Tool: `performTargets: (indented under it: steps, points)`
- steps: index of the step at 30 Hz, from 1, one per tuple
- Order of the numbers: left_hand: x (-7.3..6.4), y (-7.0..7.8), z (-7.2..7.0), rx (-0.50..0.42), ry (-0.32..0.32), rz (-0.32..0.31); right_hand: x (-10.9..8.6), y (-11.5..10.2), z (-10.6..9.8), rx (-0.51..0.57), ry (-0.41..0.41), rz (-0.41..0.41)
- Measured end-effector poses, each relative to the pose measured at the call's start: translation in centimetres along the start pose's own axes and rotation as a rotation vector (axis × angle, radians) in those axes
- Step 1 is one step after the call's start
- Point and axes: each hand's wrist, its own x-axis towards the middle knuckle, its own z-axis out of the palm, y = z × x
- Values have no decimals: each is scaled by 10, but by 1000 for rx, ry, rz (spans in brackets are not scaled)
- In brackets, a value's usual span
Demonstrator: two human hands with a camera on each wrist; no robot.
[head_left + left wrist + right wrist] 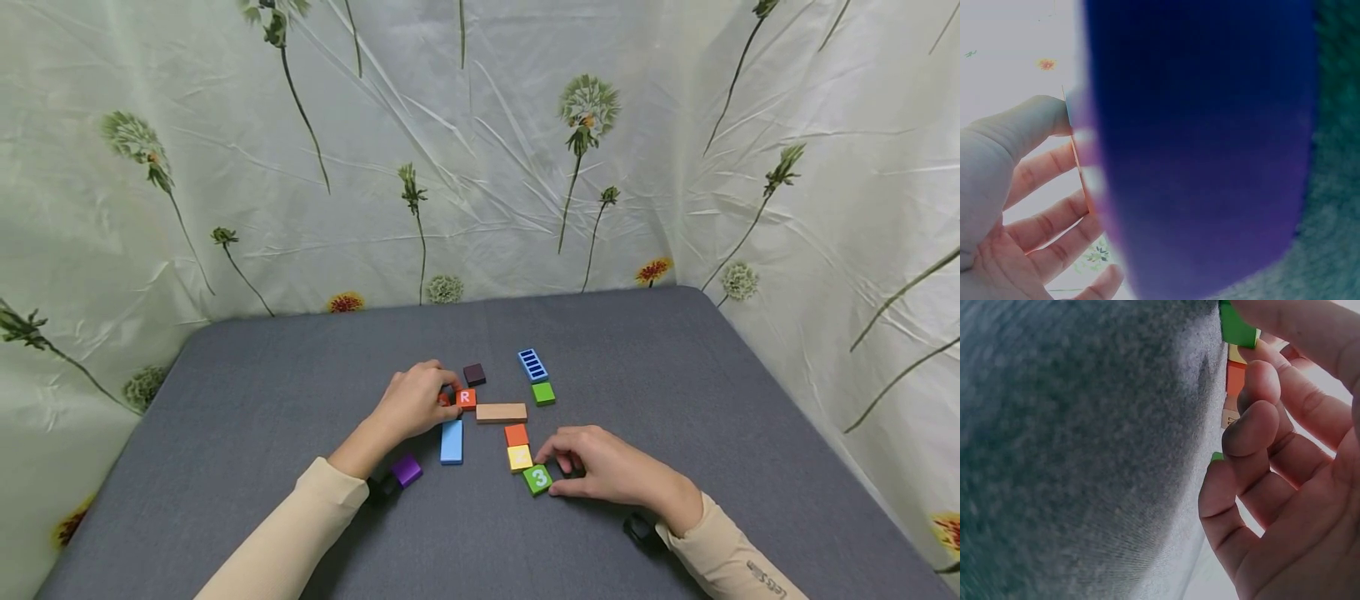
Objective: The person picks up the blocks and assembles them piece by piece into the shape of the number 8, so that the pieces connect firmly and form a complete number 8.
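My left hand (417, 402) pinches a red block (444, 400), mostly hidden by the fingers. It sits beside a red block with a white R (466, 398). Below that hand lies a light blue rectangular block (452, 442). With thumb and index finger, my right hand (611, 465) pinches a green block marked 3 (537, 478), also in the right wrist view. This block meets the corner of a yellow numbered block (519, 457), with an orange block (516, 434) behind it. A tan wooden block (502, 412) lies crosswise between the two groups.
Farther back are a dark block (474, 374), a green block (543, 393) and a blue block with dark bars (532, 365). A purple block (407, 471) lies by the left wrist and looms blurred in the left wrist view. Floral sheeting (495, 167) hangs behind the grey table.
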Motion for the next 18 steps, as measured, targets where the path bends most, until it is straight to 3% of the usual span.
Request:
performTargets:
  steps: [18]
  points:
    - [-2,1,0,2,12,1,-4,5,-17,46,33,15]
